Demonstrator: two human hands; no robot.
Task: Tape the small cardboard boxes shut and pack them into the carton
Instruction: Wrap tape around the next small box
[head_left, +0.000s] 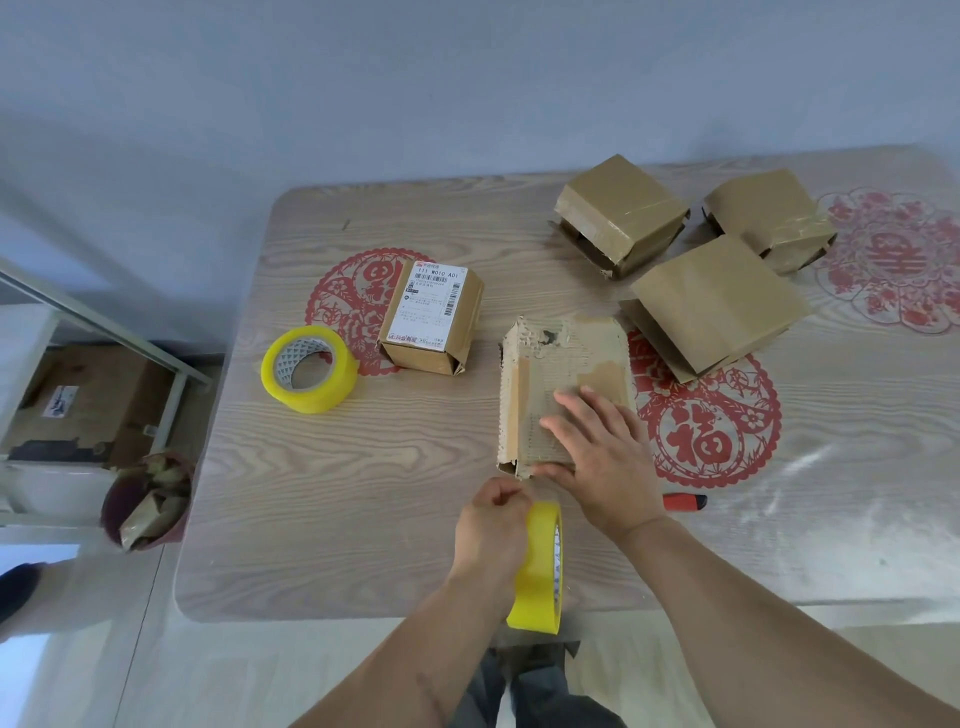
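I am taping the torn box (563, 384), which lies on the bench (363, 509) directly under my right hand (602, 457). That hand is flat, fingers straight, pressing the top face down so the box cannot slide. My left hand (493, 525), just nearer me than the box's near end, is curled around the tape roll (540, 566) and holds it on edge; the fingertips seem to pinch the free end close to the box's near corner, though I cannot see the strip itself.

The box's long axis runs away from me, its near end at my fingertips and its far end pointing toward the back of the bench. An older strip of tape already runs along that axis on the left side of the top.

By my reckoning the next move is to stick the free end at the near edge, then draw the roll along the length while the right hand smooths behind it.

The labelled box (431, 317) and a spare tape roll (309, 369) sit beyond my left hand; three wrapped boxes (717, 306) lie beyond my right.
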